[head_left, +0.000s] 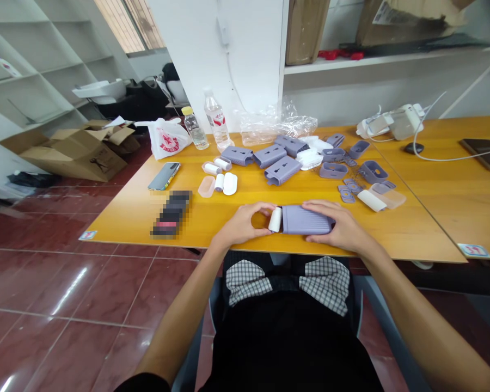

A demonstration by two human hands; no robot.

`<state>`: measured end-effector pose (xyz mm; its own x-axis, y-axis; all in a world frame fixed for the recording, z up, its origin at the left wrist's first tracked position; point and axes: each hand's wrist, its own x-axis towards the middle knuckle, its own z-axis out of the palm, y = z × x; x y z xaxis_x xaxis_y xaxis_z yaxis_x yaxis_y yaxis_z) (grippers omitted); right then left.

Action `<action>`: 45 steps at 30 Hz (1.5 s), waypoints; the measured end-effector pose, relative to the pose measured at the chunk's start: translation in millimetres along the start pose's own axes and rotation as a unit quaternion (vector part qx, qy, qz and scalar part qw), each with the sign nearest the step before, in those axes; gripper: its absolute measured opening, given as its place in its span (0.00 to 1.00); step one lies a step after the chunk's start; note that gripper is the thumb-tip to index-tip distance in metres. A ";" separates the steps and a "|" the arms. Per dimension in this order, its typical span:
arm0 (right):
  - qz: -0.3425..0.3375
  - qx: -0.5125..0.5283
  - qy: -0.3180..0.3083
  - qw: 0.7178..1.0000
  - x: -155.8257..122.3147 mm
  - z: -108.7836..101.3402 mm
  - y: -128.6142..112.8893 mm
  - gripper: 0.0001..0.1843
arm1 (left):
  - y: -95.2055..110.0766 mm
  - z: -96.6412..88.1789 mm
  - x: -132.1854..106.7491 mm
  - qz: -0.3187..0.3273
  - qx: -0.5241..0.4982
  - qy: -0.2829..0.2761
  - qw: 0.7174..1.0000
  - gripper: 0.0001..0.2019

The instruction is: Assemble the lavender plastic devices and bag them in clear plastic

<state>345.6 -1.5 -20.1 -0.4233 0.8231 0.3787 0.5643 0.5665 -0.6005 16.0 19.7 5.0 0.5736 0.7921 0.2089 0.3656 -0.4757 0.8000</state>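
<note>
A ribbed lavender casing [306,220] lying on its side near the front edge of the yellow wooden table [126,218], with a white cylinder [275,219] poking out of its left end. Right hand [335,224] over the casing's far end, fingers [316,206] spread and pressed across the top. Left hand [243,224] at the cylinder, fingers [267,207] curled together against its exposed tip. By the look of it, a light, thin-walled casing, probably stiff plastic or firm rubber, though its exact give impossible to tell from this view. Ribs likely offering sure grip along the body; the smooth cylinder perhaps more slippery, so best pinched at its exposed end. Further lavender casings [275,157] and loose white cylinders [219,182] scattered across the table beyond both hands.
</note>
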 end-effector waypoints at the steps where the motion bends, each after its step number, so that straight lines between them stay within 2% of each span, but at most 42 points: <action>1: 0.000 -0.001 0.000 1.000 -0.1 0.0 0.0 0.41 | -0.2 0.1 -0.1 0.001 0.003 0.000 1.000 0.26; 7: -0.004 -0.009 -0.004 1.000 -0.3 -0.1 1.4 0.41 | -0.6 0.2 -1.3 0.024 0.003 0.007 1.000 0.22; 15: -0.027 -0.013 0.004 1.000 -0.4 0.2 1.9 0.41 | -1.7 1.4 -2.1 0.025 0.025 0.014 0.999 0.24; 24: -0.028 -0.016 0.001 0.999 0.1 0.3 -0.2 0.41 | -1.4 1.3 -3.5 0.022 0.043 0.013 0.999 0.20; 38: -0.013 -0.017 -0.011 1.000 -0.4 1.1 -0.6 0.43 | -0.6 4.2 -2.8 0.014 0.077 0.015 0.997 0.29; 45: -0.010 -0.028 -0.024 0.999 0.2 -0.6 -2.7 0.41 | 0.5 4.1 -2.4 0.012 0.077 0.004 0.997 0.28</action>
<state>344.5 -2.9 -18.0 -0.4682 0.8092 0.3549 0.5931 0.5855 -0.5526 17.8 16.0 2.6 0.5774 0.7829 0.2316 0.4603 -0.5464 0.6997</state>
